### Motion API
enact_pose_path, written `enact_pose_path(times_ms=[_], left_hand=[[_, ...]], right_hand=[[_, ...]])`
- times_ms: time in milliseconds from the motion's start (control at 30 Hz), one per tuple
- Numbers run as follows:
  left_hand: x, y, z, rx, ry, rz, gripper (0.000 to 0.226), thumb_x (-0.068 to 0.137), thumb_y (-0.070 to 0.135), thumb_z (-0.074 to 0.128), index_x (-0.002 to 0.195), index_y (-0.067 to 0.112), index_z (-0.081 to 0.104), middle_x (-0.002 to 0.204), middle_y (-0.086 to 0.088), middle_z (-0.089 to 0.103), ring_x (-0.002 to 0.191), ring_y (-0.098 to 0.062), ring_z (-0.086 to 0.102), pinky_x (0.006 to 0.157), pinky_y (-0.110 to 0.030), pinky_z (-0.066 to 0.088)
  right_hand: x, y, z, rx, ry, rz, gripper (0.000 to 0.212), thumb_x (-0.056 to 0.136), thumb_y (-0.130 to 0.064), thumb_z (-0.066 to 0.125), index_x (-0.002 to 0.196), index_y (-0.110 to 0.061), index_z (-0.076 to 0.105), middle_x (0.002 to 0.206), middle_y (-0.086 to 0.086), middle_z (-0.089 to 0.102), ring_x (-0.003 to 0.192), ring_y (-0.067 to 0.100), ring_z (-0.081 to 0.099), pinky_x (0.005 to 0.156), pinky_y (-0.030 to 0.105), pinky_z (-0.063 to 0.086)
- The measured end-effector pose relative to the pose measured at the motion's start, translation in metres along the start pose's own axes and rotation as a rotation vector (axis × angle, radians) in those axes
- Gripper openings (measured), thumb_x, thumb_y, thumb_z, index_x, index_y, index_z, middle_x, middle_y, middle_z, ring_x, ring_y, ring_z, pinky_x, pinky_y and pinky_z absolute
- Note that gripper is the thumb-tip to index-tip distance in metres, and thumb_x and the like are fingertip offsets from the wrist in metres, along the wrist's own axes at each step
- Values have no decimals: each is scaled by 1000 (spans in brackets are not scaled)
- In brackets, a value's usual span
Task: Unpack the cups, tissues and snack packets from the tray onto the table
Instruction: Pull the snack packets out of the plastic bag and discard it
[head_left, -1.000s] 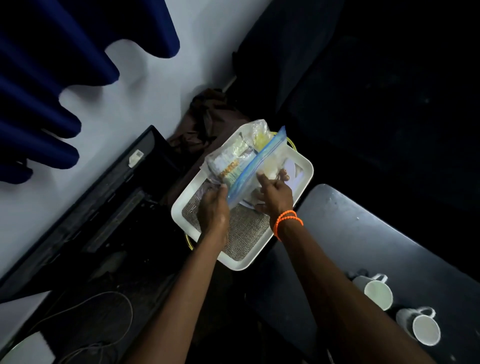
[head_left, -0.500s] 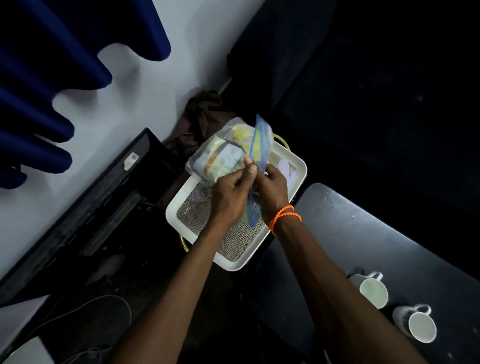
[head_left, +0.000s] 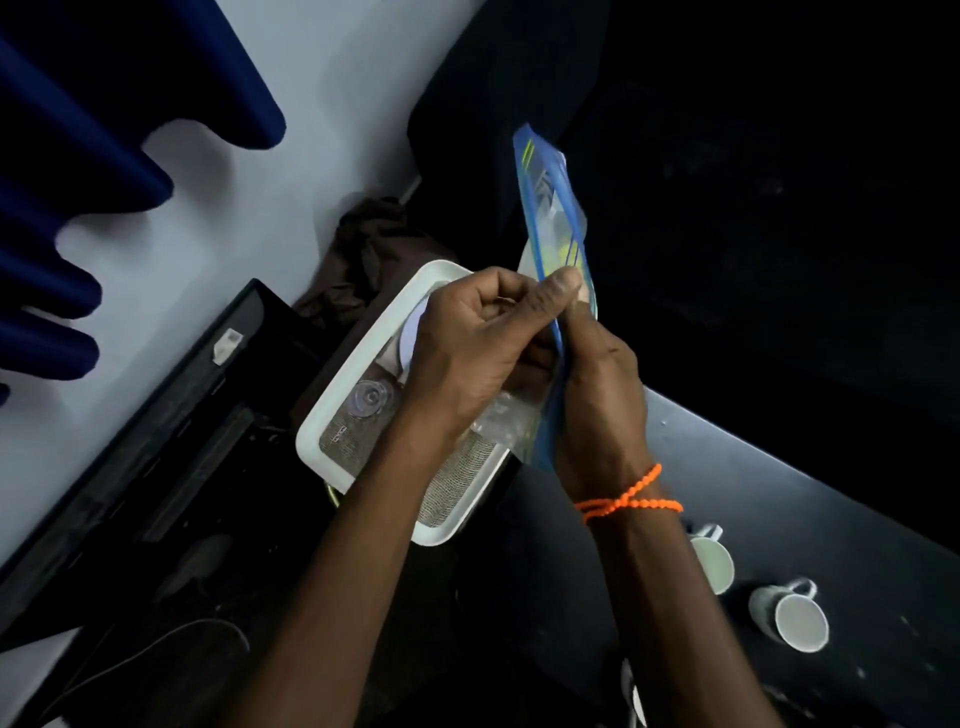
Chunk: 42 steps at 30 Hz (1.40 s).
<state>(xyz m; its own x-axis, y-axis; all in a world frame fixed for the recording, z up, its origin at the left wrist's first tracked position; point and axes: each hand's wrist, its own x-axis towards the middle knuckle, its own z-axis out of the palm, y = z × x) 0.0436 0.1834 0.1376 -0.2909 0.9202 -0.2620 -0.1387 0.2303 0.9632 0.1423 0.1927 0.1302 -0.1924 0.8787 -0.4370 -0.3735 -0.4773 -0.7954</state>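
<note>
A clear zip bag with a blue seal strip (head_left: 553, 218) stands on edge above the white tray (head_left: 332, 415); pale and yellow packets show through it. My left hand (head_left: 478, 343) pinches the blue strip from the left, thumb on top. My right hand (head_left: 597, 395), with an orange bead bracelet on its wrist, grips the same strip from the right. The tray has a woven mat inside, with a clear glass cup (head_left: 371, 400) and a white round thing (head_left: 410, 338) lying on it. Two white mugs (head_left: 711, 558) (head_left: 792, 616) stand on the dark table (head_left: 779, 493) at the right.
A black monitor (head_left: 171, 415) leans against the white wall at the left. Brown cloth (head_left: 374, 244) lies bunched behind the tray. A cable (head_left: 156, 649) loops across the dark surface at lower left. Blue foam shapes (head_left: 78, 156) hang on the wall.
The bag has been lifted off the tray and turned upright. Both hands have come together on its blue seal strip. The view has moved closer.
</note>
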Motion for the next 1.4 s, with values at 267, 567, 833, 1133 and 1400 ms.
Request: enact_pose_path(times_ms=[267, 567, 833, 1133, 1400], left_hand=[[-27, -25, 57, 185, -93, -25, 51, 89, 62, 68, 61, 22, 54, 55, -1, 53, 53, -19, 52, 52, -43, 46], [-33, -84, 28, 490, 129, 38, 43, 86, 33, 70, 55, 16, 46, 46, -1, 40, 47, -11, 41, 46, -36, 48], [-65, -136, 24, 559, 66, -13, 47, 91, 43, 65, 57, 24, 40, 45, 9, 39, 37, 0, 50, 39, -39, 54], [-81, -146, 42, 479, 149, -28, 49, 88, 47, 63, 63, 15, 36, 51, 3, 34, 52, -8, 35, 45, -37, 51], [-80, -148, 40, 424, 215, -93, 51, 91, 45, 63, 67, 5, 42, 60, -22, 48, 51, -30, 51, 53, -58, 56]], right_hand=[[-59, -8, -51, -179, 220, -100, 63, 101, -44, 55, 92, 19, 57, 95, 48, 56, 78, 41, 63, 78, 62, 56], [-66, 19, -129, -704, 342, 40, 60, 100, -48, 53, 86, 7, 70, 79, 18, 75, 81, 27, 76, 74, 52, 62], [-88, -9, -149, -727, 497, -249, 24, 91, -28, 72, 115, -23, 73, 102, -11, 76, 91, -2, 72, 79, 17, 58], [-5, 65, -120, -1235, 134, 351, 48, 94, -31, 63, 133, -6, 54, 133, 20, 62, 123, 38, 57, 99, 38, 47], [11, 87, -129, -1310, 92, 92, 27, 107, -11, 43, 124, -2, 61, 108, 19, 71, 73, 35, 53, 45, -5, 31]])
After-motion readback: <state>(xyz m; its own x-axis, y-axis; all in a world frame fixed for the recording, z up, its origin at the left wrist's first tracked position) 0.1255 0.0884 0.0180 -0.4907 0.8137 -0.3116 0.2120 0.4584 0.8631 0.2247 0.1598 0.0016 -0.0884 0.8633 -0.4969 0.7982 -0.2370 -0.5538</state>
